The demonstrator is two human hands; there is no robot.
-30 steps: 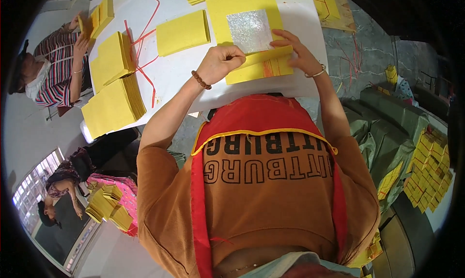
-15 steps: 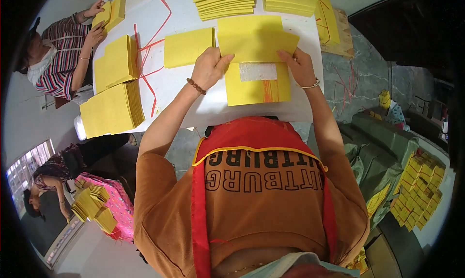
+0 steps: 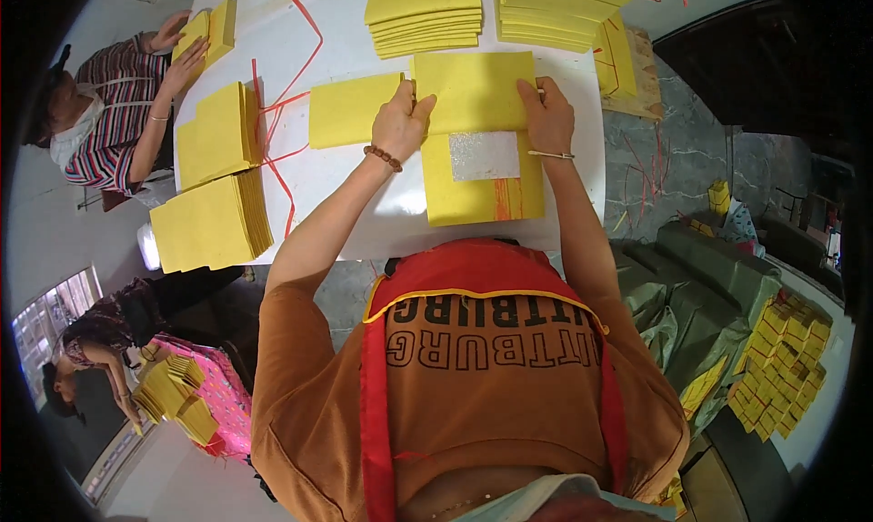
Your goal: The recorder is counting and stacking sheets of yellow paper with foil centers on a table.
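1. My left hand (image 3: 400, 126) clamps its fingers on the yellow sheet (image 3: 477, 90) at 9 o'clock.
2. My right hand (image 3: 549, 117) clamps it at 3 o'clock.
3. It's at 12 o'clock, over the bench (image 3: 314, 181).

1 head-worn fisheye camera looks down — near the table (image 3: 323, 181).
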